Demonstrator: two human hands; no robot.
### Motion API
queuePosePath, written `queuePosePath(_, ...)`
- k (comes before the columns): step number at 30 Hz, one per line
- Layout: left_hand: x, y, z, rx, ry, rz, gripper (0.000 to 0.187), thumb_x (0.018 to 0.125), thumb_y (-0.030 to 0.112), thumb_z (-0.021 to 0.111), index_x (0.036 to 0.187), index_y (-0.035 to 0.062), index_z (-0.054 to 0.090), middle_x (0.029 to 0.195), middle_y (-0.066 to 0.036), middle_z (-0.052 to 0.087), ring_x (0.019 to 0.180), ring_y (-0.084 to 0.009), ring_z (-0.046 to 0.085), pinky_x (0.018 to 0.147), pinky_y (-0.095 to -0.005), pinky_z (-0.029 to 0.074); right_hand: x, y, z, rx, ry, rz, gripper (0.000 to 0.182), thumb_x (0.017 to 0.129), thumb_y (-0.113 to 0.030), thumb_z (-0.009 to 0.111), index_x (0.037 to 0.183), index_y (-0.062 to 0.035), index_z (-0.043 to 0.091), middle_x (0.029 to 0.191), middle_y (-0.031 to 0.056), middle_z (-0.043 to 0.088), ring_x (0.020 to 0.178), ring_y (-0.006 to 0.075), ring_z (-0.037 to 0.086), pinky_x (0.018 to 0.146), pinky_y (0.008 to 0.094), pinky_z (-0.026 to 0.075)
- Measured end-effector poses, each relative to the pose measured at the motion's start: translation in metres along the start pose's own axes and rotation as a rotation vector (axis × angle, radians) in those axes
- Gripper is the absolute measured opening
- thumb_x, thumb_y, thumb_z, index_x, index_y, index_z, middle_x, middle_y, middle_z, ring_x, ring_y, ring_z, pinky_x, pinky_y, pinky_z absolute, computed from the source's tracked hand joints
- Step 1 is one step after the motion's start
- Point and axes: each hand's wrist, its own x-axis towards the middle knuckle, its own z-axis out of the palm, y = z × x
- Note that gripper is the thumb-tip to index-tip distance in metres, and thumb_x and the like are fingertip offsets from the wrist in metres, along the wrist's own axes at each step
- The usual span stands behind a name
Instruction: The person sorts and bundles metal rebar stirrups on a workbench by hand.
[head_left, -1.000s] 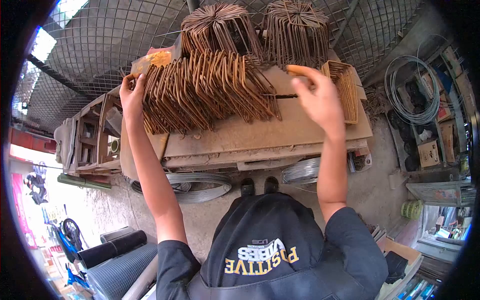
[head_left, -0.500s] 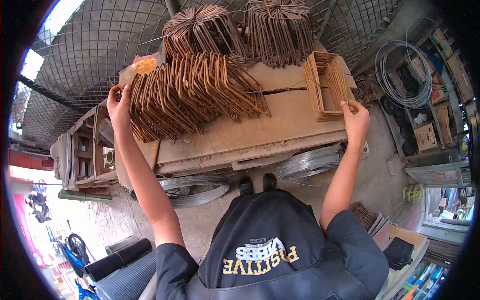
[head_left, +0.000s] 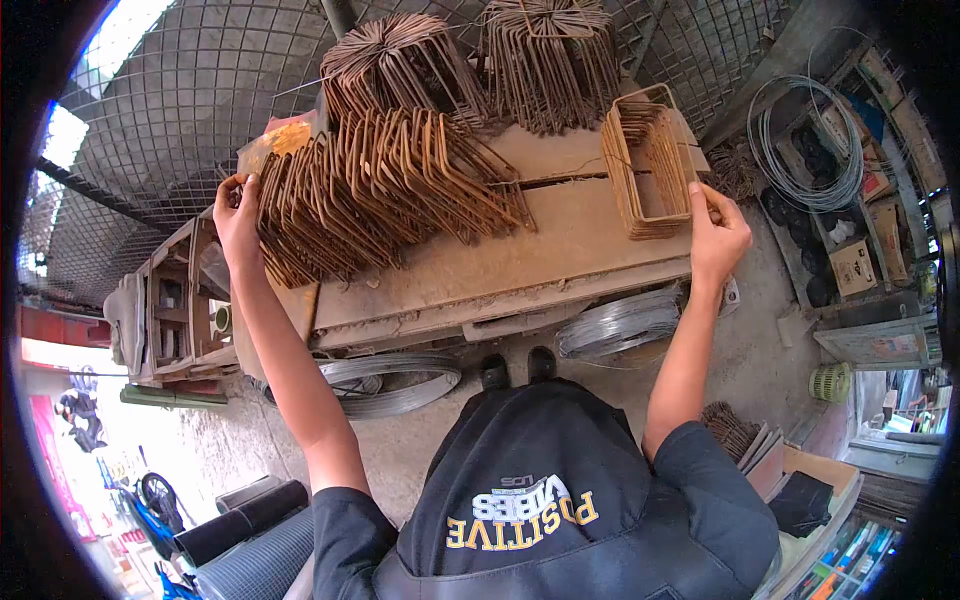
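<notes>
- Coils, below the bench's near edge: left coil [head_left: 405, 395] and right coil [head_left: 620, 325], both of wire.
- Right hand [head_left: 718, 240], over the bench [head_left: 480, 270] near its right edge: thumb and fingers closed on one rusty loop [head_left: 681, 140], at the right side near its near corner.
- Loop: at the stack [head_left: 625, 190], its far end seemingly raised. Judged light and stiff; the rusty surface should give good friction. Correct hold: pinch a straight side close to a corner. Caution: neighbouring rods may snag.
- Left hand [head_left: 238, 225], at the row [head_left: 350, 190] by the bench's left edge: fingers curled at the end loops. From where I stand, I cannot tell whether they grip or only rest there.
- Row: leaning loops. Judged heavy as a whole and liable to slide over; support both ends.
- Far edge: left bundle [head_left: 400, 60] and right bundle [head_left: 552, 60], upright. Judged heaviest; hold low, using both hands.
</notes>
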Motion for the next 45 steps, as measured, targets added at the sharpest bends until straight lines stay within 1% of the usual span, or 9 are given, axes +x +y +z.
queuePosePath(9,-0.006,0.007,0.002,-0.034,-0.014,-0.01,0.018,0.099,0.013,0.073,0.109,0.001,0.065,0.097,-0.003,0.068,0.084,-0.0077,0.061,0.075,-0.0219,0.049,-0.003,-0.06,0.026,0.151,-0.157,-0.25,0.016,0.089,-0.013,0.081,0.101,-0.0013,0.08,0.082,0.0053,0.074,0.062,0.0084,0.057,0.055,0.026,0.045)
queuePosePath(11,-0.006,0.007,0.003,-0.028,-0.014,0.003,0.018,0.099,0.013,0.073,0.109,0.0008,0.065,0.097,-0.003,0.068,0.084,-0.008,0.061,0.075,-0.022,0.05,-0.006,-0.078,0.03,0.339,-0.293,-0.039,0.021,0.09,-0.012,0.08,0.107,-0.0003,0.078,0.079,0.0035,0.072,0.063,0.0048,0.055,0.055,0.0243,0.043)
queuePosePath(19,-0.002,0.002,0.001,-0.02,-0.011,0.004,0.018,0.099,0.013,0.073,0.107,0.0007,0.065,0.097,-0.004,0.068,0.085,-0.0088,0.062,0.076,-0.0226,0.05,-0.012,-0.11,0.048,0.567,-0.632,0.104,0.036,0.092,-0.014,0.079,0.125,-0.0019,0.071,0.092,0.0025,0.072,0.07,0.0032,0.056,0.062,0.0211,0.046)
queuePosePath(26,-0.001,0.0,0.0,-0.042,-0.011,-0.018,0.017,0.098,0.013,0.074,0.107,0.0002,0.065,0.097,-0.004,0.069,0.085,-0.0096,0.062,0.076,-0.0234,0.051,-0.016,-0.143,0.085,0.782,-1.013,0.161,0.066,0.099,-0.031,0.074,0.15,0.0006,0.047,0.122,0.0189,0.073,0.069,0.0048,0.059,0.06,0.0218,0.05)
queuePosePath(32,0.001,-0.001,0.0,-0.013,-0.001,0.0,0.016,0.098,0.012,0.073,0.107,0.0001,0.066,0.096,-0.003,0.067,0.086,-0.009,0.06,0.078,-0.024,0.05,-0.029,-0.173,0.128,0.791,-1.148,0.143,0.083,0.101,-0.036,0.07,0.159,0.0063,0.029,0.124,0.021,0.072,0.059,0.01,0.063,0.058,0.0268,0.053)
queuePosePath(35,0.001,-0.002,-0.001,-0.002,0.003,0.005,0.015,0.098,0.012,0.073,0.105,-0.0001,0.066,0.095,-0.004,0.068,0.084,-0.0089,0.061,0.077,-0.0234,0.05,-0.034,-0.166,0.139,0.745,-1.116,0.107,0.08,0.102,-0.034,0.069,0.158,0.0072,0.03,0.123,0.0203,0.072,0.058,0.0103,0.064,0.058,0.0279,0.054)
queuePosePath(41,-0.005,0.007,0.003,-0.043,0.01,-0.052,0.015,0.099,0.012,0.072,0.105,-0.0004,0.066,0.095,-0.004,0.069,0.083,-0.0087,0.062,0.075,-0.0229,0.051,-0.042,-0.143,0.121,0.634,-1.057,0.008,0.057,0.099,-0.019,0.069,0.149,0.0032,0.05,0.114,0.0178,0.073,0.063,0.0089,0.063,0.061,0.0273,0.054)
queuePosePath(43,-0.003,0.003,0.001,-0.021,-0.011,-0.006,0.016,0.099,0.012,0.072,0.106,0.0001,0.066,0.096,-0.004,0.069,0.084,-0.0088,0.062,0.075,-0.0229,0.051,-0.039,-0.147,0.105,0.326,-1.248,-0.154,0.056,0.095,-0.015,0.071,0.146,0.0029,0.055,0.101,0.0175,0.075,0.064,0.0106,0.064,0.064,0.0299,0.055)
queuePosePath(45,-0.004,0.003,0.0,-0.026,-0.011,-0.008,0.016,0.099,0.012,0.072,0.106,0.0002,0.066,0.097,-0.004,0.068,0.084,-0.0088,0.061,0.075,-0.0229,0.051,-0.047,-0.147,0.109,0.17,-1.219,-0.23,0.053,0.091,-0.011,0.071,0.141,0.0037,0.06,0.092,0.0198,0.077,0.063,0.0129,0.064,0.066,0.033,0.055)
